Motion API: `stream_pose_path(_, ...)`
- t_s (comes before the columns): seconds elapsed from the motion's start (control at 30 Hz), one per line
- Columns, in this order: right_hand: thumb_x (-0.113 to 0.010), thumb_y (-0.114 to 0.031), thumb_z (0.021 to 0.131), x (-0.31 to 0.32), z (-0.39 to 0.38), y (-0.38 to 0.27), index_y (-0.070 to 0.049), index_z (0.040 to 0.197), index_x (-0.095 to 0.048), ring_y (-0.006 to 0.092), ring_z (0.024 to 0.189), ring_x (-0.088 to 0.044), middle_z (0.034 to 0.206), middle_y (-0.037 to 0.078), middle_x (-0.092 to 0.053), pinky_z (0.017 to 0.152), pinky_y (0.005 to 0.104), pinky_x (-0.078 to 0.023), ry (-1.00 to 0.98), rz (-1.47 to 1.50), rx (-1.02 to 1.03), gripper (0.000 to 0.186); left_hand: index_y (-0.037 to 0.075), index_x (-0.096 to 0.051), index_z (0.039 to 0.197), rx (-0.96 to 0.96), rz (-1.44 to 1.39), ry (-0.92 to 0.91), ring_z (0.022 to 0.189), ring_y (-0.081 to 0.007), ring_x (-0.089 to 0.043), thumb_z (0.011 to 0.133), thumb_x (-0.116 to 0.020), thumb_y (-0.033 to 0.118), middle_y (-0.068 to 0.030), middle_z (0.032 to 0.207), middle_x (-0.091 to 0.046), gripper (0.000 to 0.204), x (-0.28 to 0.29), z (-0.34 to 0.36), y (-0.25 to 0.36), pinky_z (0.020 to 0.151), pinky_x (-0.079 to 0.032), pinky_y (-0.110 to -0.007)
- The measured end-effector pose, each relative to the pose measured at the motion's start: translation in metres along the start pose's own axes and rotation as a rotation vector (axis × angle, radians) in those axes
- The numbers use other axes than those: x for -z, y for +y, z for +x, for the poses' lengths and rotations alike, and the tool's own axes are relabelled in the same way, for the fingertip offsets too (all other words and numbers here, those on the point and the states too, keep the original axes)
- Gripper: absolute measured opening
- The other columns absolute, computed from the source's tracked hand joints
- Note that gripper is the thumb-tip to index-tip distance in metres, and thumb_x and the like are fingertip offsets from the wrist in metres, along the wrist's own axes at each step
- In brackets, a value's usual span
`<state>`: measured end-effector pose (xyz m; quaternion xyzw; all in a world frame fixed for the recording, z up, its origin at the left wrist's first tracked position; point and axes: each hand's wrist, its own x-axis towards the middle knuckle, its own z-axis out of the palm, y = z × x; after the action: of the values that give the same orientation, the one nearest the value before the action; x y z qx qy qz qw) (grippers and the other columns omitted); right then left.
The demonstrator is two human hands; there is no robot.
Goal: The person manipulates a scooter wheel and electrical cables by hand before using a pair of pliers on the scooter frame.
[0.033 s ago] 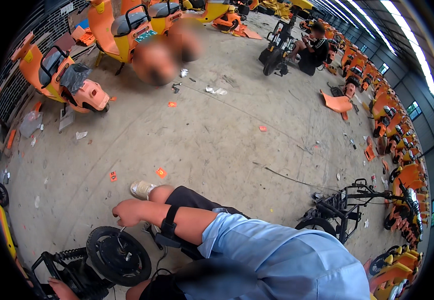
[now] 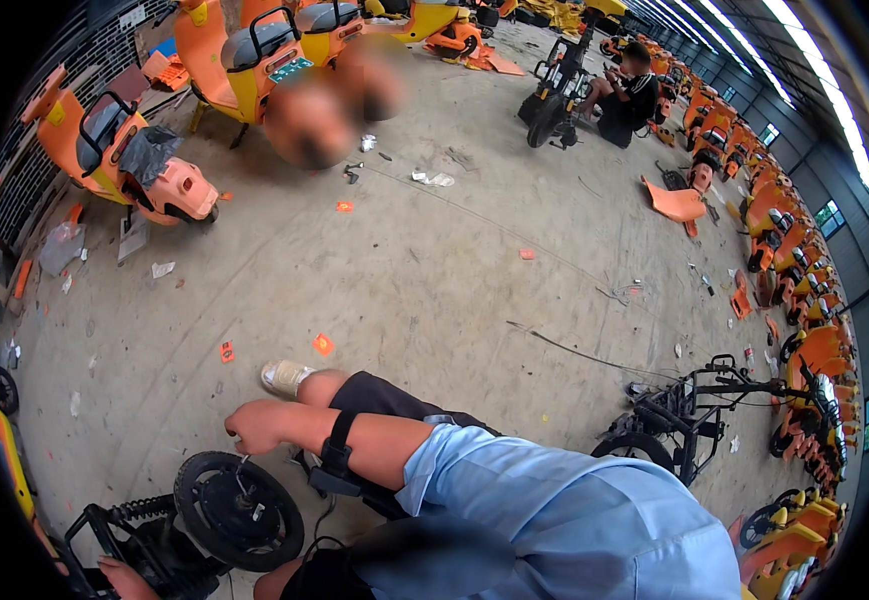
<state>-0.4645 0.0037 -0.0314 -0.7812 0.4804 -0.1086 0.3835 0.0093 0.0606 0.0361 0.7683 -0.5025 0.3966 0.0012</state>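
Observation:
My right hand (image 2: 254, 428) is closed above a small black wheel (image 2: 212, 530) at the lower left. From under its fingers a thin metal tool (image 2: 244, 465) runs down toward the hub; its kind cannot be made out. The wheel has a black tyre and a dark hub with a short axle end (image 2: 257, 512) sticking out. It sits beside a black scooter frame (image 2: 139, 545) with a coil spring shock absorber (image 2: 146, 507). Against that frame, at the lower edge, lies my left hand (image 2: 124, 578), with its fingers mostly hidden.
Another stripped black scooter frame (image 2: 694, 420) stands to the right. Orange scooters (image 2: 119, 160) line the far left, and more fill the right side. Far off, a person (image 2: 629, 100) sits by a partly stripped scooter (image 2: 554, 95). A dark cable (image 2: 594, 352) and scraps lie on the concrete.

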Motion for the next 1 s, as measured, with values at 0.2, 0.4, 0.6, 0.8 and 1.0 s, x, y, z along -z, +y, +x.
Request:
stream_pose_path(0.2, -0.065, -0.028, 0.081, -0.018, 0.014, -0.014, -0.002, 0.102, -0.07, 0.0388, 0.098, -0.065, 0.101, 0.019, -0.069, 0.083, 0.0485, -0.051, -0.097, -0.079, 0.052, 0.033, 0.004, -0.063, 0.084, -0.148, 0.095, -0.008, 0.069, -0.026, -0.066, 0.092, -0.051, 0.021, -0.0134, 0.083, -0.068, 0.022, -0.014, -0.008, -0.006, 0.062, -0.052, -0.04)
stream_pose_path(0.4, -0.066, -0.025, 0.078, -0.027, 0.013, -0.023, -0.003, 0.093, -0.074, 0.0369, 0.095, -0.067, 0.097, 0.018, -0.071, 0.08, 0.0475, -0.053, -0.125, -0.135, 0.034, 0.028, 0.002, -0.065, 0.098, -0.29, 0.329, -0.05, 0.085, -0.0305, -0.064, 0.093, -0.05, 0.019, -0.0153, 0.096, -0.067, 0.023, 0.001, -0.004, -0.008, 0.076, -0.046, -0.051)
stream_pose_path(0.6, -0.066, -0.022, 0.077, -0.04, 0.018, -0.036, -0.005, 0.093, -0.075, 0.0344, 0.094, -0.068, 0.096, 0.016, -0.072, 0.077, 0.0464, -0.054, -0.287, -0.259, 0.111, 0.025, 0.002, -0.067, 0.113, -0.601, 0.938, 0.12, 0.102, -0.0347, -0.062, 0.094, -0.048, 0.019, -0.0153, 0.114, -0.065, 0.031, 0.003, -0.009, -0.01, 0.086, -0.039, -0.063)
stream_pose_path(0.8, -0.065, -0.021, 0.076, -0.061, 0.025, -0.037, -0.006, 0.095, -0.076, 0.032, 0.099, -0.068, 0.101, 0.016, -0.072, 0.083, 0.0445, -0.053, -0.315, -0.223, 0.289, 0.026, -0.005, -0.058, 0.11, 0.019, -0.123, -0.186, 0.096, -0.0364, -0.06, 0.097, -0.053, 0.024, -0.0211, 0.107, -0.062, 0.032, 0.005, 0.004, 0.007, 0.084, -0.045, -0.052)
stream_pose_path(1.0, -0.066, -0.02, 0.074, -0.085, 0.043, -0.052, -0.005, 0.099, -0.076, 0.0312, 0.106, -0.066, 0.108, 0.015, -0.071, 0.09, 0.0434, -0.05, -0.446, -0.329, 0.378, 0.03, -0.008, -0.052, 0.105, 0.047, -0.512, -0.064, 0.089, -0.0449, -0.055, 0.093, -0.064, 0.03, -0.0284, 0.097, -0.057, 0.041, 0.0, 0.013, -0.004, 0.081, -0.046, -0.049)
